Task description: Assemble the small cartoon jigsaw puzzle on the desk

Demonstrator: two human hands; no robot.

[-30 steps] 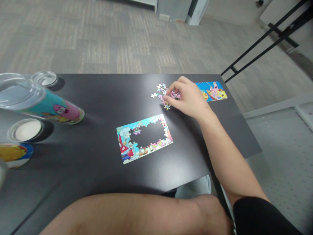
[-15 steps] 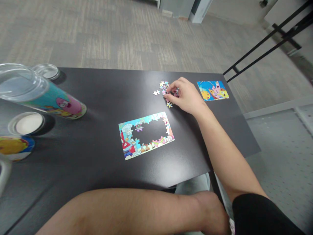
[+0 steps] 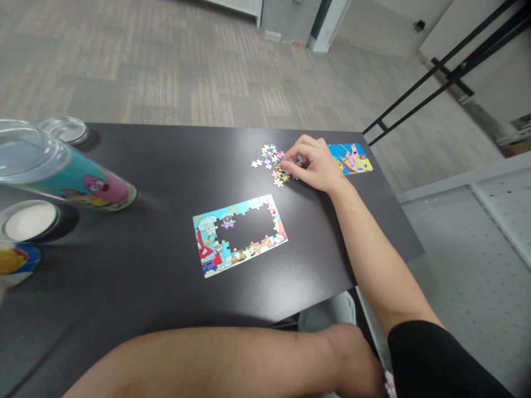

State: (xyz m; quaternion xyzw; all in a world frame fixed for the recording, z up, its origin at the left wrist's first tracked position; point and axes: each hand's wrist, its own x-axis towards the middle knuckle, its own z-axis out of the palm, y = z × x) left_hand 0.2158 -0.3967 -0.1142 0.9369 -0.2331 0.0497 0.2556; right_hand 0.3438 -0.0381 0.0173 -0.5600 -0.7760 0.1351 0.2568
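My right hand (image 3: 313,161) reaches over a heap of loose jigsaw pieces (image 3: 269,157) near the table's far side. Its thumb and forefinger come together on a jigsaw piece, and the other fingers curl above the heap. Nearer to me lies a partly assembled jigsaw puzzle (image 3: 209,262), a colourful cartoon border around a bare middle. One purple-edged piece sits inside its upper left part. My left forearm crosses the bottom of the view. My left hand (image 3: 359,351) hangs by the table's front edge over my lap, its fingers hidden.
At the left lies a clear-topped cartoon canister (image 3: 95,185). Beside it are a clear round lid (image 3: 66,130), a white-centred round lid (image 3: 31,221) and a yellow-and-blue round item (image 3: 19,262). A cartoon picture card (image 3: 357,159) lies beyond my right hand.
The view has shifted slightly. The loose pieces are more spread out, with yellow ones now showing under my right hand. My left arm stays in place.
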